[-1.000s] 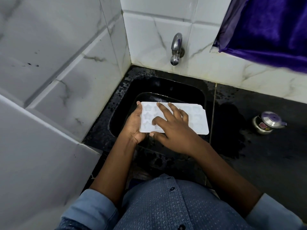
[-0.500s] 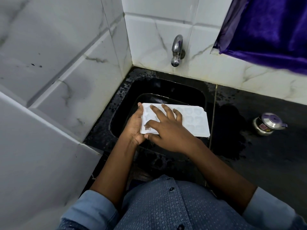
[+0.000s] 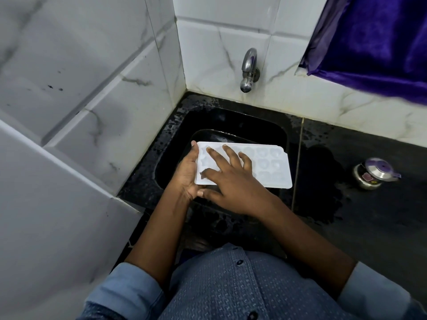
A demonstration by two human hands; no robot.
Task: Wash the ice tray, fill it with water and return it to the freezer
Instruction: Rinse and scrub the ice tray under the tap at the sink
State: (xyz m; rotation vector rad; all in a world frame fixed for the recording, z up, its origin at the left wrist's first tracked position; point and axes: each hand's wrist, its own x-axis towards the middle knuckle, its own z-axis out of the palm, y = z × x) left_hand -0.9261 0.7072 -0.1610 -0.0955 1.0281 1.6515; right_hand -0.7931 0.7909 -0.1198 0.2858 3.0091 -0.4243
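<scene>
The left hand is gripping the ice tray by its left short end, thumb lying along the top edge and fingers curled beneath. The right hand is resting flat on the tray's left half, fingers straight and spread across the cavities. The white tray is sitting cavities-up over the black sink, its long axis running left to right, the free end pointing right. The tap is standing behind it on the tiled wall, and a small steel container is sitting well apart on the wet counter.
</scene>
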